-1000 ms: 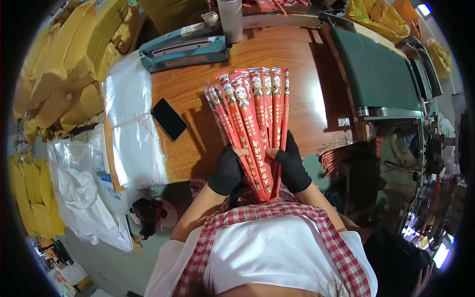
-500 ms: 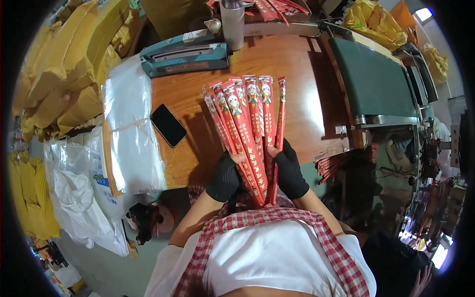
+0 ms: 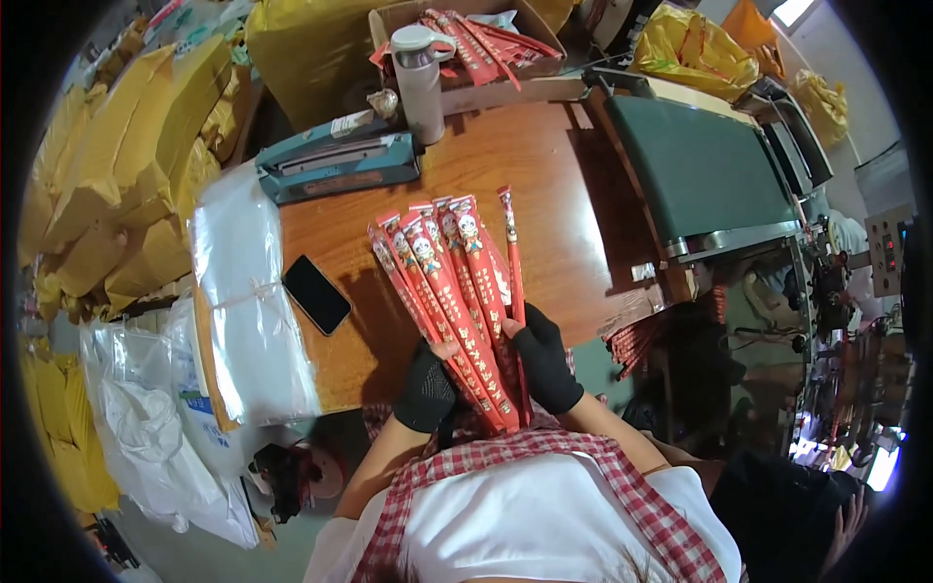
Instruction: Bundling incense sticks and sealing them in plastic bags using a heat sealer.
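Both my hands wear black gloves that leave the fingertips bare. A fanned bundle of long, slim red packets (image 3: 453, 301), each with a cartoon figure near its top, stands between them, tilted toward the table. My left hand (image 3: 425, 389) is closed round the bundle's left side, thumb in front. At the right side my right hand (image 3: 546, 361) is closed too, its thumb on the packets; one packet (image 3: 513, 255) there stands apart from the rest. The bundle's lower ends reach my red checked apron (image 3: 525, 445). My fingers behind the packets are hidden.
On the wooden table (image 3: 544, 146) lie a phone (image 3: 317, 295), a tied stack of clear plastic bags (image 3: 248, 301) and a teal bag sealer (image 3: 340, 167). A bottle (image 3: 420, 97) stands behind, before a box of red packets (image 3: 476, 49). A green conveyor belt (image 3: 705, 165) is at the right.
The view has shifted, so the table's far side and box show more. The rightmost packet now stands farther from the bundle, with my right hand at it. Both hands keep their hold.
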A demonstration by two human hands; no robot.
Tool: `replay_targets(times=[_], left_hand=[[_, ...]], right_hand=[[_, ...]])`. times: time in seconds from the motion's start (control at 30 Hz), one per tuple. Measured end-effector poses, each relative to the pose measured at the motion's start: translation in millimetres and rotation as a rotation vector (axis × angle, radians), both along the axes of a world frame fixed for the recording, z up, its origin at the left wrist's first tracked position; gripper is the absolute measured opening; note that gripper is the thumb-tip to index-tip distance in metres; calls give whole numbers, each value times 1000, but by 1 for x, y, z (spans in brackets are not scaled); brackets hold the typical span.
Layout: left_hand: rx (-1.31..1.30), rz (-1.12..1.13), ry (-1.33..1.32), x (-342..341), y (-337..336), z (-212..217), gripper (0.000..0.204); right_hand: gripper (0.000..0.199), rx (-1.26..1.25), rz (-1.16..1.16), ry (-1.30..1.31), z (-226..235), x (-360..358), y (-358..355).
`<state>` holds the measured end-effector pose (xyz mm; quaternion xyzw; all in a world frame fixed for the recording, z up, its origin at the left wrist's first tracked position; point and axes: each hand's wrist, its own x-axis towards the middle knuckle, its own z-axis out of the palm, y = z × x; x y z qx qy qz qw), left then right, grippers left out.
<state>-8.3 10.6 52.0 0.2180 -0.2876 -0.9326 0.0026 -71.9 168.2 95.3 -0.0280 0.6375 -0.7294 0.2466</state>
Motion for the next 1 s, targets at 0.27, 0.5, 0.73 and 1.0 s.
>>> replay_targets(times=[0.27,0.5,0.73,1.0], left_hand=[[55,-55,13,7,0,2,58],[94,-99,42,5,1,23,50],[109,-33,65,4,7,26,46],[64,-135,37,12,7,19,45]], right_hand=[[29,-76,-128,-10,-1,6,-7],[38,-2,-80,147,-1,1,-15],[46,-72,-94,-41,5,5,-14],[54,-131,-9,1,5,3,-21]])
